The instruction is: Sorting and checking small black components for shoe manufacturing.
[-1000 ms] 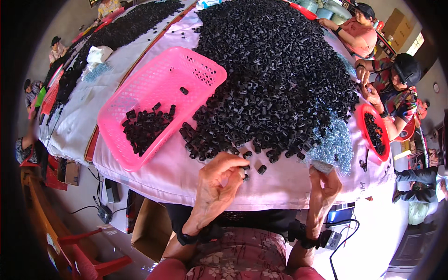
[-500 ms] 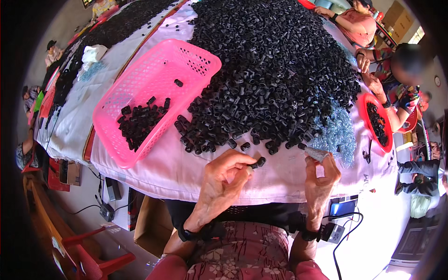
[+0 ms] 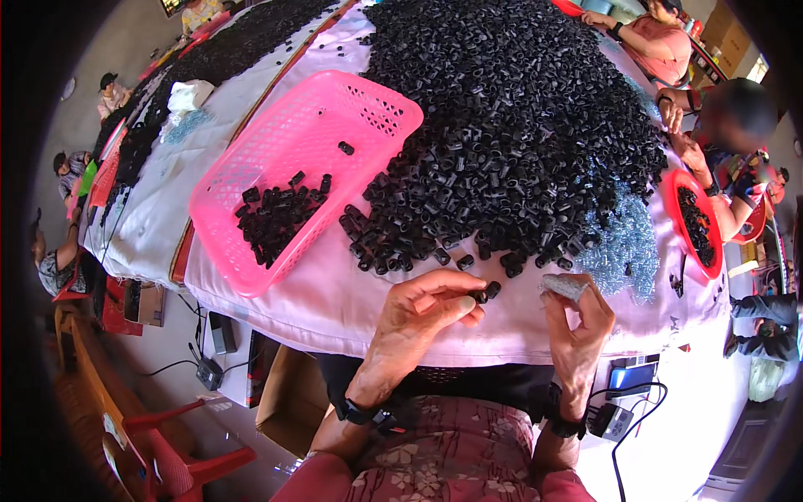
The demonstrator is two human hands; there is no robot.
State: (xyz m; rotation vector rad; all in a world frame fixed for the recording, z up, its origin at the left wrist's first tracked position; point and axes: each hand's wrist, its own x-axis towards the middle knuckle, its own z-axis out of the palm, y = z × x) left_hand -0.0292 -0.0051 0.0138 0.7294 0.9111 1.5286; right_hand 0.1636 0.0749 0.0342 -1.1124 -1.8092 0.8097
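Observation:
My left hand (image 3: 418,322) is closed in a pinch on small black plastic caps (image 3: 492,290), just above the pink cloth near its front edge. My right hand (image 3: 580,322) is bent around a grey-white, wrapped-looking piece (image 3: 564,287), held between thumb and fingers; its exact kind I cannot make out. The two hands are apart, both in front of a large heap of black caps (image 3: 502,151). A patch of clear bluish plastic bits (image 3: 621,243) lies beyond my right hand. A few loose caps (image 3: 465,262) rest at the heap's near edge.
A pink perforated basket (image 3: 219,251) with some black caps in it stands left of the heap. At the right is a red bowl (image 3: 712,266) of black parts, beside a co-worker's arm (image 3: 728,213). More people sit around. Below the table are an open carton (image 3: 288,402) and cables.
The whole view has shifted, so things appear farther right. My right hand with the grey-white piece has come slightly left toward my left hand. The left hand keeps its pinch on the caps.

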